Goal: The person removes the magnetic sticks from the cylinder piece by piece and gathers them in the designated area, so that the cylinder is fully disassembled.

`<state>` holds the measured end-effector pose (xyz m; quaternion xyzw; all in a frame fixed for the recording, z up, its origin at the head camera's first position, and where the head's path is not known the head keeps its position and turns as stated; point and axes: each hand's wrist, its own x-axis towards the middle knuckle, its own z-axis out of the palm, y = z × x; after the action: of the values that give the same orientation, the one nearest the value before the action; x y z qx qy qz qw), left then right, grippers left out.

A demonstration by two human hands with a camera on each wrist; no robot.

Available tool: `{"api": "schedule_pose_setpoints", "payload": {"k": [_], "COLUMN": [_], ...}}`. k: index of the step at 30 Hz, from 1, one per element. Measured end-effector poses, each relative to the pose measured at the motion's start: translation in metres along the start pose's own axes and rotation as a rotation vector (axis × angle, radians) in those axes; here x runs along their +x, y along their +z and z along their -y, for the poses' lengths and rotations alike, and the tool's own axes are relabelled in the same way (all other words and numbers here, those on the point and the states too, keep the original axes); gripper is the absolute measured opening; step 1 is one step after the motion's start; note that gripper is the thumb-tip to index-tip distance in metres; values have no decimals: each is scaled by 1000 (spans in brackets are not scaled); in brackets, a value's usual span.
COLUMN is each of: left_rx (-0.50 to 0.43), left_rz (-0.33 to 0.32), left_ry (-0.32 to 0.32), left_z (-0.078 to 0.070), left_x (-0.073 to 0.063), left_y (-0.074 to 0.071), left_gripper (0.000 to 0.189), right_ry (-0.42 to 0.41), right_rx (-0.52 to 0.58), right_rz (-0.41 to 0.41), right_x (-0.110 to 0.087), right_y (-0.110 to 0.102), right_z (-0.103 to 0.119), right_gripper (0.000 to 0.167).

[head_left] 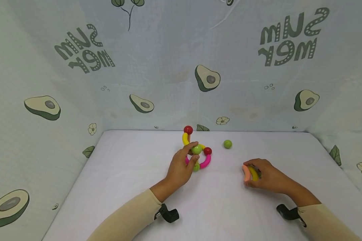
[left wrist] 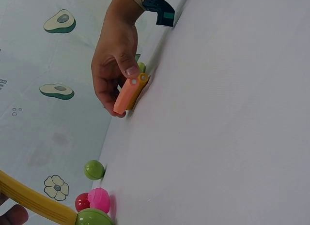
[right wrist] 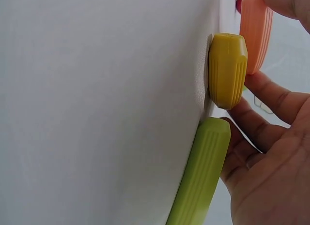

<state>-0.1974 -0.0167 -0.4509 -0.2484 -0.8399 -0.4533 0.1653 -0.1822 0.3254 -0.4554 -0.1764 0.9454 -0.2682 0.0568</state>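
My left hand (head_left: 181, 165) grips a toy structure of balls and curved rods, its thumb and fingers around a green ball (head_left: 196, 149). A red ball (head_left: 188, 130) tops the structure above a yellow rod (head_left: 185, 139); a pink rod (head_left: 205, 162) curves down from another red ball (head_left: 207, 151). To the right, my right hand (head_left: 268, 176) pinches a curved orange rod (right wrist: 253, 36) between thumb and fingers. Against that rod lies a yellow rod (right wrist: 227, 72), fingertips right at its end. A light green rod (right wrist: 201, 174) rests under the fingers, mostly hidden in the head view.
A loose green ball (head_left: 227, 144) lies on the white table (head_left: 220, 207) between the hands, toward the back edge. A pale cloth (head_left: 169, 67) printed with avocados rises behind the table and at both sides.
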Motion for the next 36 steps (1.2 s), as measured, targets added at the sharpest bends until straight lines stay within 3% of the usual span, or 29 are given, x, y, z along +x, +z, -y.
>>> {"api": "schedule_pose_setpoints", "payload": {"k": [36], "left_rx": [-10], "left_rz": [21], "left_ry": [-16], "left_z": [-1], "left_x": [2], "left_y": [-2], "left_gripper": [52], "right_ry": [-14], "right_rx": [-61], "right_rz": [3], "right_x": [1], "right_y": [1], "right_z": [4], "right_gripper": [68]}}
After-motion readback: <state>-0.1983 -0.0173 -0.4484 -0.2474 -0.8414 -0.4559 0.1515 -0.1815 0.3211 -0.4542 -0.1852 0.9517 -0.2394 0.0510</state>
